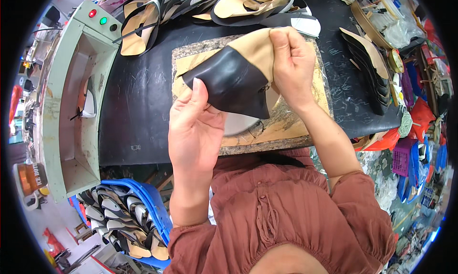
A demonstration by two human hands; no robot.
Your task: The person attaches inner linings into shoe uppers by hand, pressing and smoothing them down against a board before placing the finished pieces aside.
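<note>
Both my hands stretch a shoe upper (231,78), black leather outside and tan lining, above the work board. My left hand (193,124) pinches its lower left edge, thumb on top of the black leather. With thumb and curled fingers, my right hand (295,64) grips the tan upper right end. Beneath the upper, a whitish rounded piece (236,124) shows partly, with a short dark thread or strap end beside it. The board is a speckled slab (286,145) with a tan worn sheet on top. My fingers behind the upper are hidden.
A pale green open metal housing (55,102) with coloured buttons stands at the left. Piled shoe uppers (253,7) line the back of the black table (138,107). Another stack of uppers (365,66) lies at the right. A blue bin (160,212) full of uppers stands lower left.
</note>
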